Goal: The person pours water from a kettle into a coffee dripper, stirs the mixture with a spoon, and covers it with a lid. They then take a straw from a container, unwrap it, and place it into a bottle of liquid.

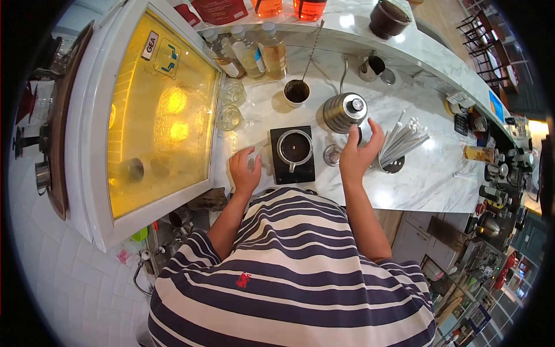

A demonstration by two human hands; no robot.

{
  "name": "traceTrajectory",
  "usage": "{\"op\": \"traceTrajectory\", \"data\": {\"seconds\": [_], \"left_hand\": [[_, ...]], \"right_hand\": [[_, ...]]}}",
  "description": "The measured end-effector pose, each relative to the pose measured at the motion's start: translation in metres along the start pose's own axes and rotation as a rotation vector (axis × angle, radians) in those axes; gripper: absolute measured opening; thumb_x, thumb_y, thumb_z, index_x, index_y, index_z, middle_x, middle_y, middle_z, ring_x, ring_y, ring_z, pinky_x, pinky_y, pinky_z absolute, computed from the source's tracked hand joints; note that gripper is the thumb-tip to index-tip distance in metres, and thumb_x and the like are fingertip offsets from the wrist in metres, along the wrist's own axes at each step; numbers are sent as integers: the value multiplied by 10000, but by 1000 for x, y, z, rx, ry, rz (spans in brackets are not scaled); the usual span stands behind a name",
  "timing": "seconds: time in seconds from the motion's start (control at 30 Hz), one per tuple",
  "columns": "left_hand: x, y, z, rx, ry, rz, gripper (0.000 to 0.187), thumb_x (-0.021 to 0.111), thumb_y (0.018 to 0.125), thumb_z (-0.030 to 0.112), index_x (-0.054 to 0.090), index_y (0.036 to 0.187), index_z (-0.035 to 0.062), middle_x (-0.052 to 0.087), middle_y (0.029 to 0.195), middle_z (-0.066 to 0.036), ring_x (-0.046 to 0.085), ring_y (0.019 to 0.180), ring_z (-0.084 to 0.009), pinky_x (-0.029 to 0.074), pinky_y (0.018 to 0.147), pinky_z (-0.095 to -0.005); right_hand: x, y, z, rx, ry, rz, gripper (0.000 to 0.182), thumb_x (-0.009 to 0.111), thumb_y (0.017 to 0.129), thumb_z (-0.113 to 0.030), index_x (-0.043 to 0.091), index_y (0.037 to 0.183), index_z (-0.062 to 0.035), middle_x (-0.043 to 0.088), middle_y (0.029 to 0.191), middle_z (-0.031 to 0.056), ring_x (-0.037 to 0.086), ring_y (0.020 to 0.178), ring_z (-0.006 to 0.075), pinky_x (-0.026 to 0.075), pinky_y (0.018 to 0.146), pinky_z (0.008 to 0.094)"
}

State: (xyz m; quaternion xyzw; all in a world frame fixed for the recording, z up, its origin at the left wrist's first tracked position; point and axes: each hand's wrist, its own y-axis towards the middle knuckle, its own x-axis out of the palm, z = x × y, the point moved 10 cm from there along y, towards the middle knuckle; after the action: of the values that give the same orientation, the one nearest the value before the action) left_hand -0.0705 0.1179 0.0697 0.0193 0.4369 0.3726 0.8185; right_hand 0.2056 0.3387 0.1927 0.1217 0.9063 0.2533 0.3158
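Observation:
My left hand (pixel 245 171) lies on the counter with its fingers apart, just left of a black scale (pixel 285 173). A handled metal-rimmed vessel with dark contents (pixel 295 147) sits on that scale. My right hand (pixel 359 155) is at the handle side of a steel gooseneck kettle (pixel 341 113), thumb and fingers spread on either side of the dark handle. The kettle stands upright, its thin spout pointing away from me. Close by my right wrist is a small round metal-and-glass piece (pixel 332 155). Beyond the scale stands a cup (pixel 297 93) with dark contents and a long twisted bar spoon in it.
On the right, a holder (pixel 394 164) bristles with wrapped straws (pixel 404 141). Two clear glasses (pixel 230 117) and several bottles (pixel 273 52) line the lit fridge (pixel 162 115) at left. A metal pitcher (pixel 372 68) stands at the back, below the raised ledge (pixel 445 66).

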Motion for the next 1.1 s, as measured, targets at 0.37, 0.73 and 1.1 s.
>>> {"op": "traceTrajectory", "data": {"seconds": [0.37,0.73,1.1], "left_hand": [[69,153,55,-120,-268,-207,626,849,834,226,587,1386,90,675,1203,-139,679,1070,-289,536,939,-416],[101,149,46,-156,-160,-346,844,865,805,360,470,1526,170,598,1333,-158,660,1109,-309,541,956,-437],[18,39,31,-199,-343,-187,633,802,866,165,542,1437,77,613,1281,-160,652,1026,-278,532,913,-409]], "right_hand": [[207,85,-35,267,211,-645,555,703,935,-395,627,1316,0,752,973,197,736,914,363,550,849,463],[234,82,-28,-23,85,-791,356,604,1006,-339,755,990,-17,744,893,217,724,903,422,554,813,491],[48,79,-23,262,585,-417,330,547,1087,-250,720,1031,26,776,880,92,725,863,157,523,835,313]]}}
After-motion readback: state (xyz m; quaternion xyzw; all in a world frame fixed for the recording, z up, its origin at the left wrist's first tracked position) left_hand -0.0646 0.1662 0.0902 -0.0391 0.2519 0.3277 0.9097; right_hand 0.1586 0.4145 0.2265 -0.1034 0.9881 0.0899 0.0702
